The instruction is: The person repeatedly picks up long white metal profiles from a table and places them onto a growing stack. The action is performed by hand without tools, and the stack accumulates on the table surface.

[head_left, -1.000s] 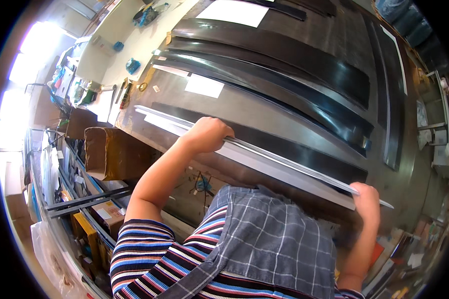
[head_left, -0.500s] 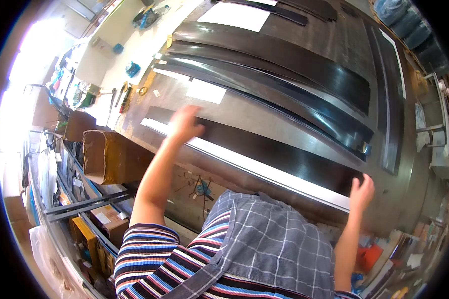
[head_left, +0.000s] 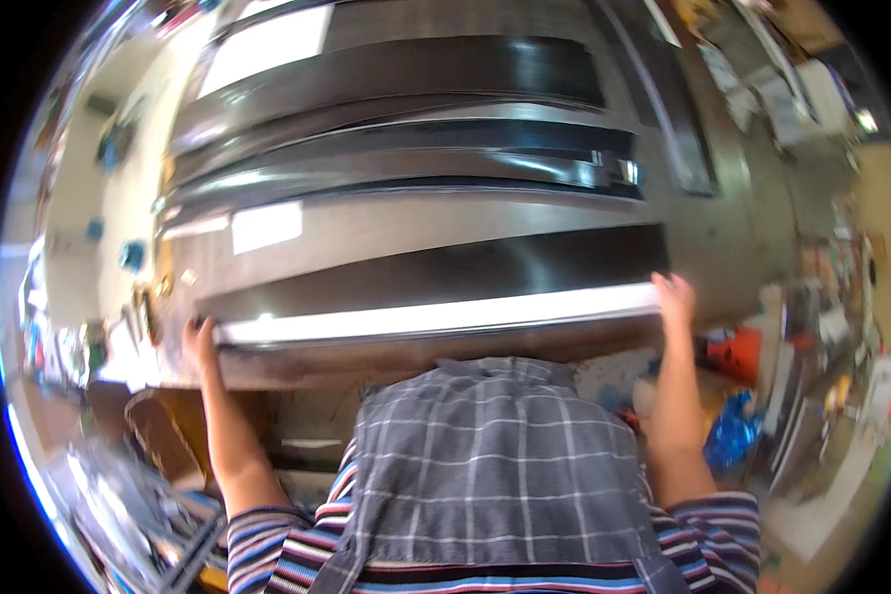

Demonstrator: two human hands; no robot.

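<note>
Both hands have slid outward: the left hand [head_left: 200, 342] and right hand [head_left: 675, 297] now clasp the ends of the bright strip [head_left: 436, 319] on the tabletop [head_left: 267, 368].

Long glossy dark metal strips [head_left: 436, 272] are gleaming across the frame's centre on a smooth, shiny steel table [head_left: 445, 223]; a checked grey cloth apron [head_left: 495, 465] is looking matt below.

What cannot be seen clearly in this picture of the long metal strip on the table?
Head view:
- Left hand fingers: blurred by motion; grip on long shiny metal strip unclear.
- Right hand: fingertips blurred.
- Steel table front edge: partly hidden by grey checked apron.
- Small items at right: too blurred.
</note>
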